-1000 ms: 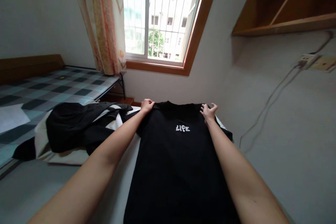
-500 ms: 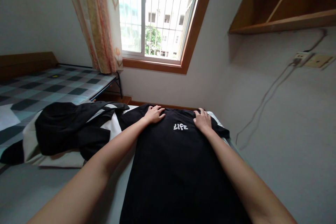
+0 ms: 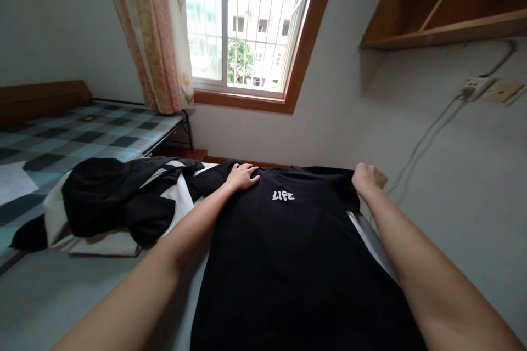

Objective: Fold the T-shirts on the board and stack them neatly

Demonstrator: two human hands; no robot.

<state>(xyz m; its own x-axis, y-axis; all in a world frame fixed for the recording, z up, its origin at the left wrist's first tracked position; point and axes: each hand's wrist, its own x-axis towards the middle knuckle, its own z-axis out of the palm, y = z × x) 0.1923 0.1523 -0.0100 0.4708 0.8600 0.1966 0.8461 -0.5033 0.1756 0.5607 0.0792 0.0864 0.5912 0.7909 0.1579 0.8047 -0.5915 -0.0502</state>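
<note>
A black T-shirt (image 3: pixel 288 263) with white "Life" lettering on its chest lies spread on the light surface in front of me, its collar end away from me. My left hand (image 3: pixel 242 176) rests on the shoulder at the shirt's left, fingers stretched over the cloth. At the far right, my right hand (image 3: pixel 369 177) is closed on the end of the right sleeve. That sleeve is drawn out taut and slightly raised. The left sleeve lies flat, partly behind my left forearm.
Left of the shirt lies a heap of black and white clothes (image 3: pixel 102 197). Beyond it stands a bed with a checked mattress (image 3: pixel 82 131). A wall with a hanging cable (image 3: pixel 424 140) borders the right side, below a wooden shelf (image 3: pixel 444 33). A window (image 3: pixel 255 27) and curtain (image 3: pixel 160 38) are ahead.
My right hand has moved right from the shirt's shoulder to the sleeve end and closed on it. The sleeve is now pulled outward and lifted. My left hand stays in place.
</note>
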